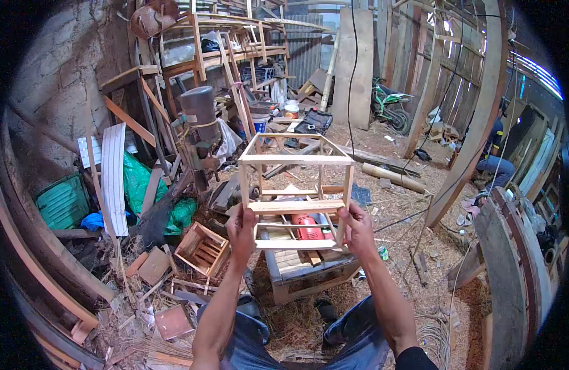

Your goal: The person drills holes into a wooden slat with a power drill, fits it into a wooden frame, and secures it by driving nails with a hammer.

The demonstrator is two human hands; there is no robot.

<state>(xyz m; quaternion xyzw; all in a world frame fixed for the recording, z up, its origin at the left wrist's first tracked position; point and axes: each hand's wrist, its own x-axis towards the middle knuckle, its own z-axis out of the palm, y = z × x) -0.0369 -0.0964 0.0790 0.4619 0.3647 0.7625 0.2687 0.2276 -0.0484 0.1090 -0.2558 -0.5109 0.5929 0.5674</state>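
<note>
A small open box-shaped wooden frame of pale thin strips is held up in front of me. My left hand grips its near left side, thumb against the end of a wider slat that spans the frame. On the opposite side, my right hand closes around the near right post, its thumb by the slat's other end. Through the frame's lower opening shows a red power tool, resting on a low wooden workbench below.
Left of the bench lies a wooden crate among scraps. A motor on a stand rises behind it. A leaning post stands at right, near a crouching person. Boards lean at far right; a log lies behind.
</note>
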